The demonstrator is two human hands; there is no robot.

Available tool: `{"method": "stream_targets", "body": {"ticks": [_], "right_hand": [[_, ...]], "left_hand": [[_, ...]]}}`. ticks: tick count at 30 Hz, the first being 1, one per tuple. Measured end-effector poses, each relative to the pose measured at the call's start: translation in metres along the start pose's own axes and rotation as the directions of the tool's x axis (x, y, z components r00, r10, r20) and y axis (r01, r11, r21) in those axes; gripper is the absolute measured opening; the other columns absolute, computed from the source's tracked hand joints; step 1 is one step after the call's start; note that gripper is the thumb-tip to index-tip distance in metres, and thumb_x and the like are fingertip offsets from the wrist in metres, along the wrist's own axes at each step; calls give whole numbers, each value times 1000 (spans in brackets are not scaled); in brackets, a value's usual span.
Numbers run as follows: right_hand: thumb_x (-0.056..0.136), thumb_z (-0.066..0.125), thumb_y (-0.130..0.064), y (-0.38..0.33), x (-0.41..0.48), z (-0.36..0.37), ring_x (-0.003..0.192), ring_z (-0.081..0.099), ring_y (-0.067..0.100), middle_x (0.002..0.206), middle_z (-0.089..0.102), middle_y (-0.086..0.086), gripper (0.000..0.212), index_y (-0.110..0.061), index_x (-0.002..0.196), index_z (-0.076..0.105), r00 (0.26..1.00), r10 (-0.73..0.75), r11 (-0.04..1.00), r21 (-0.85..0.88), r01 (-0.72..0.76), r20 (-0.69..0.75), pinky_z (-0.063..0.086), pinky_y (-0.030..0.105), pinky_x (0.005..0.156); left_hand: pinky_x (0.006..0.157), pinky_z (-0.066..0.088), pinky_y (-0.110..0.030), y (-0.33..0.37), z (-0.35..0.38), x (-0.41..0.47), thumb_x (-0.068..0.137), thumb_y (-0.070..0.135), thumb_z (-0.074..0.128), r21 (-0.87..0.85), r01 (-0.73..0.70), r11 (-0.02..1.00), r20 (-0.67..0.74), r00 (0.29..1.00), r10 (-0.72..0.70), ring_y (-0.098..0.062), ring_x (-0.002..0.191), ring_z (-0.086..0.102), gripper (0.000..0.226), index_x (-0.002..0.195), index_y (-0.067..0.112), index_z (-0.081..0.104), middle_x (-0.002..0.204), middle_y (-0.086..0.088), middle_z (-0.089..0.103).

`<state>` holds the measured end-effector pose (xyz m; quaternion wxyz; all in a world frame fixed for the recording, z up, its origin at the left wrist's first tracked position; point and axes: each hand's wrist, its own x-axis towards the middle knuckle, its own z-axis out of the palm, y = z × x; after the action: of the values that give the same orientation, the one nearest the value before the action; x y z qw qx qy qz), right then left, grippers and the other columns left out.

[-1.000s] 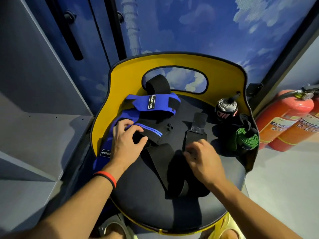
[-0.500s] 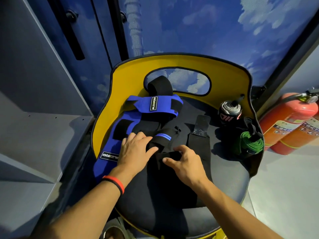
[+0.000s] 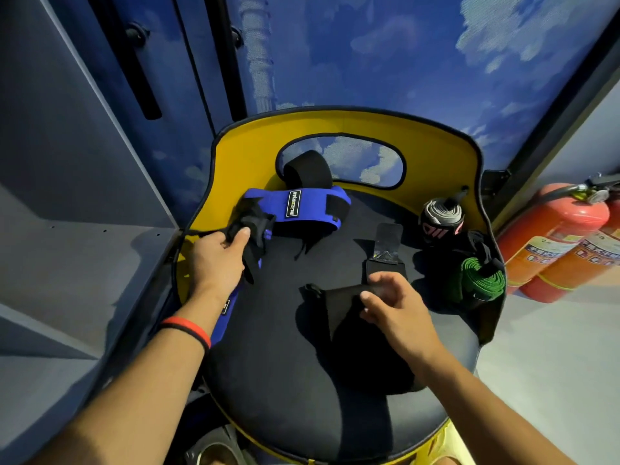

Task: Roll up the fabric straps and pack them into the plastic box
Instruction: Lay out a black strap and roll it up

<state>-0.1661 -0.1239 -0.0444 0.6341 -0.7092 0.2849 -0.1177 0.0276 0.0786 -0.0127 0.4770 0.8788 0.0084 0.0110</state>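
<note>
Centre left, the left hand (image 3: 218,260) clamped the blue-and-black fabric strap (image 3: 312,209) by its end; at centre, the right hand (image 3: 397,310) pinched the flat black fabric strap (image 3: 339,300) lying on the round black chair seat (image 3: 275,347).

Chair (image 3: 436,156): yellow shell, black edging, oval opening (image 3: 362,159) in the backrest. Seat pad (image 3: 285,380): black, round-fronted. Wall (image 3: 402,62) behind the chair: blue sky print with white clouds. Left of the chair: grey shelf (image 3: 84,256). Right of the chair: two red extinguishers (image 3: 563,223), side by side on the grey floor (image 3: 553,364), leaning against the wall corner.
</note>
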Motion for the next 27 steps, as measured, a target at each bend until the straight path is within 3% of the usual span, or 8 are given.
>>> {"method": "stream_targets", "body": {"ticks": [4,8,13,16,19,23,25,27], "right_hand": [[91,75,-22,-4,2,-6,91,64,3,104,66,-13,25,-23,113,63,988,-140,908,-405,104,-59,51,23,85],[86,77,-38,4,10,-23,118,52,31,125,56,10,48,-14,124,60,979,-97,717,-695,-55,-178,45,39,97],[77,85,-44,19,8,-29,114,54,40,121,52,17,73,-8,126,44,964,178,699,-664,-266,-199,49,42,89],[79,86,-30,23,8,-29,91,62,31,100,63,9,53,-7,106,46,962,217,782,-562,-271,-162,48,37,66],[90,76,-20,22,10,-26,83,67,22,84,70,-1,13,-14,94,65,977,175,871,-444,-211,-122,54,36,73],[96,65,-7,25,6,-22,93,72,21,92,76,-2,15,-21,97,71,992,100,970,-215,-116,-83,57,47,91],[97,61,-4,22,4,-22,103,72,20,103,78,-3,24,-22,106,73,996,82,995,-52,-84,-39,55,51,98],[99,58,-2,14,4,-25,106,72,24,107,78,2,25,-17,112,73,994,106,987,123,-101,-28,54,51,100]], "left_hand": [[65,50,-33,-17,5,3,88,36,77,-227,193,955,120,978,-170,-20,53,55,38,73,3,66,59,-8,61],[78,61,-35,-25,4,4,85,12,82,-451,266,852,212,959,-188,-18,87,74,31,109,14,63,98,-4,75],[99,52,-41,-36,1,11,76,11,87,-157,160,975,-91,980,-176,-23,116,59,66,129,24,50,132,-6,51],[101,45,-37,-26,-3,-1,80,11,82,13,-18,1000,-202,979,20,-29,131,42,50,121,24,56,138,-7,38],[104,42,-37,-16,5,-19,83,6,75,100,-301,948,-156,937,314,-28,122,46,30,106,22,66,123,-2,47],[101,46,-40,-13,25,-47,80,-4,63,74,-674,735,321,714,623,-17,115,56,40,106,24,73,117,6,62],[122,28,-40,-14,32,-63,74,-12,50,97,-763,639,691,514,508,-11,143,37,75,132,33,64,147,12,51],[127,0,-34,-19,35,-73,76,-18,46,144,-848,510,854,367,370,-5,155,5,96,152,40,39,165,18,20]]}}
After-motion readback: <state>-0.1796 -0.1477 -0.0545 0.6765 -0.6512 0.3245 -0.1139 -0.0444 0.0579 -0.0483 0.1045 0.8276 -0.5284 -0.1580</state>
